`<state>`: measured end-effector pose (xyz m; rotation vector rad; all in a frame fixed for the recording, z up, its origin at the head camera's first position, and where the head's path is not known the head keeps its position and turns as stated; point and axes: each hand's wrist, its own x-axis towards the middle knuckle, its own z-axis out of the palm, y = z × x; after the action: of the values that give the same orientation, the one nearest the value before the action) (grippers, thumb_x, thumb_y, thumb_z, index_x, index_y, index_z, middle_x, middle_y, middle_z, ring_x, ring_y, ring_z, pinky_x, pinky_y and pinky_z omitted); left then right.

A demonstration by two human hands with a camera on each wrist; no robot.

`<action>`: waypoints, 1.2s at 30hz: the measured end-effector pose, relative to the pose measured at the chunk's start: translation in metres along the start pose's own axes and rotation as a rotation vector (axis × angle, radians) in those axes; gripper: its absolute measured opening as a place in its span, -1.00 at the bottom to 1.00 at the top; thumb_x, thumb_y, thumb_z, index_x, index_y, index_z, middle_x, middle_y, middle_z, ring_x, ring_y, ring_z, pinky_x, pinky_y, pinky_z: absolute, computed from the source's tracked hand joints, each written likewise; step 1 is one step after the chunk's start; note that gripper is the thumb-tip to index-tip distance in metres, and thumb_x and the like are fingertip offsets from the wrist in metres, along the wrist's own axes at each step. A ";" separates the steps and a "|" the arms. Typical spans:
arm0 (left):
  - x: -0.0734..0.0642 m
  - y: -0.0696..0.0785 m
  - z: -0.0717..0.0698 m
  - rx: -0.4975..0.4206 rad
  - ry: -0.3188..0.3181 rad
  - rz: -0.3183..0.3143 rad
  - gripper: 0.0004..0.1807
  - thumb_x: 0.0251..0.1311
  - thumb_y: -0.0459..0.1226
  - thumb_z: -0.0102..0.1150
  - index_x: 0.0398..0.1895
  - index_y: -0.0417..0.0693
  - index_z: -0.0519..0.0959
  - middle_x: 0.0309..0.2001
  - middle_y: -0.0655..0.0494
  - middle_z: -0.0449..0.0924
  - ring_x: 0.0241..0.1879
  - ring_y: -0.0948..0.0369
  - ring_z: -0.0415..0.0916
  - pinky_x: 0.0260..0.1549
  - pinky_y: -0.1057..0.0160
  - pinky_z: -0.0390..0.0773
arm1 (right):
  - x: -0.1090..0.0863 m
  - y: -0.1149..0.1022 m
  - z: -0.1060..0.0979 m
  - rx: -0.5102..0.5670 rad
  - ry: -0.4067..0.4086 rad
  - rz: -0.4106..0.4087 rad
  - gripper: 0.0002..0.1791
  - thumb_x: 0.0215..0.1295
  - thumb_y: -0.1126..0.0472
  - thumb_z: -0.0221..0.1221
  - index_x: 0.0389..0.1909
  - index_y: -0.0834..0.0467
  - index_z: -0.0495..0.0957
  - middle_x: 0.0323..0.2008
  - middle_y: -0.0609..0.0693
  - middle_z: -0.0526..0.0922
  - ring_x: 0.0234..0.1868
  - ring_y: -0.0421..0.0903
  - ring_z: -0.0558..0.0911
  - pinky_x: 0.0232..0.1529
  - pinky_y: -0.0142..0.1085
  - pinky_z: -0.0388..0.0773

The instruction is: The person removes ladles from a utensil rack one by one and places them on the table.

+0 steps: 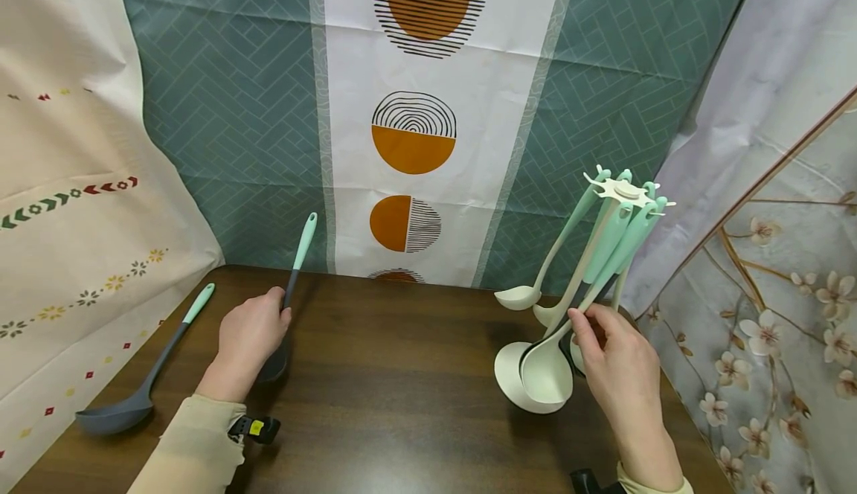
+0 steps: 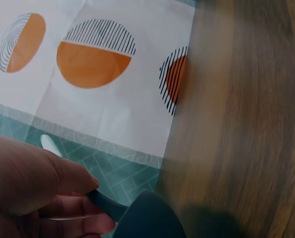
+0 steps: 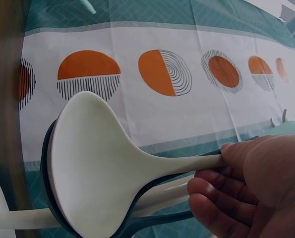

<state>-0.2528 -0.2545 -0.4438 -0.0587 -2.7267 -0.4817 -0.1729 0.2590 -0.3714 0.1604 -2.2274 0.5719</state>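
My left hand (image 1: 252, 334) grips the dark shaft of a cooking spoon with a mint handle (image 1: 306, 241), which leans up and away from me. Its dark head (image 2: 149, 218) shows below my fingers in the left wrist view. Over on the right, my right hand (image 1: 619, 371) pinches the shaft of a cream-coloured cooking spoon (image 1: 547, 375) between thumb and fingers. That spoon's mint handle reaches up to the hooks of a white utensil stand (image 1: 626, 193). A dark utensil (image 3: 49, 173) sits close behind the cream spoon, partly hidden by it.
A dark grey ladle (image 1: 117, 414) with a mint handle lies on the brown table (image 1: 402, 375) at the left. More utensils, among them a cream ladle (image 1: 518, 297), hang on the stand above its round base (image 1: 512, 393). Patterned cloth (image 1: 415, 219) hangs behind the table.
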 end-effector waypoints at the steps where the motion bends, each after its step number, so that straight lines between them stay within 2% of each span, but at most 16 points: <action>1: 0.000 -0.002 0.000 0.003 -0.010 0.000 -0.82 0.42 -0.35 0.36 -0.17 -0.31 0.56 -0.54 -0.06 0.58 -0.63 -0.01 0.46 -0.67 -0.08 0.45 | 0.000 0.000 0.000 0.000 -0.001 0.002 -0.83 0.47 0.21 0.46 -0.34 0.06 0.69 -0.50 -0.13 0.63 -0.52 -0.09 0.54 -0.47 -0.11 0.36; 11: -0.002 -0.016 -0.003 0.037 -0.114 -0.045 -0.85 0.41 -0.36 0.34 -0.26 -0.26 0.56 -0.51 -0.09 0.60 -0.57 -0.08 0.54 -0.62 -0.15 0.52 | 0.001 -0.003 -0.001 0.001 -0.014 0.015 -0.82 0.49 0.21 0.44 -0.34 0.08 0.69 -0.49 -0.10 0.63 -0.51 -0.08 0.54 -0.45 -0.11 0.36; 26: -0.001 -0.035 -0.010 0.084 -0.265 -0.142 -0.90 0.42 -0.38 0.22 -0.23 -0.30 0.60 -0.44 -0.18 0.65 -0.50 -0.12 0.60 -0.55 -0.18 0.57 | 0.000 -0.003 -0.001 0.003 -0.015 0.011 -0.82 0.49 0.22 0.44 -0.35 0.09 0.68 -0.50 -0.10 0.63 -0.53 -0.09 0.53 -0.46 -0.13 0.36; 36: 0.000 -0.046 -0.014 0.088 -0.327 -0.219 -0.86 0.44 -0.34 0.19 -0.24 -0.29 0.57 -0.44 -0.16 0.61 -0.46 -0.11 0.56 -0.51 -0.14 0.55 | 0.000 -0.004 -0.001 0.001 -0.016 0.016 -0.82 0.50 0.23 0.42 -0.34 0.10 0.67 -0.50 -0.09 0.62 -0.54 -0.10 0.51 -0.47 -0.14 0.35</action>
<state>-0.2527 -0.3023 -0.4469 0.2034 -3.0904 -0.4443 -0.1709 0.2556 -0.3693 0.1476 -2.2456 0.5820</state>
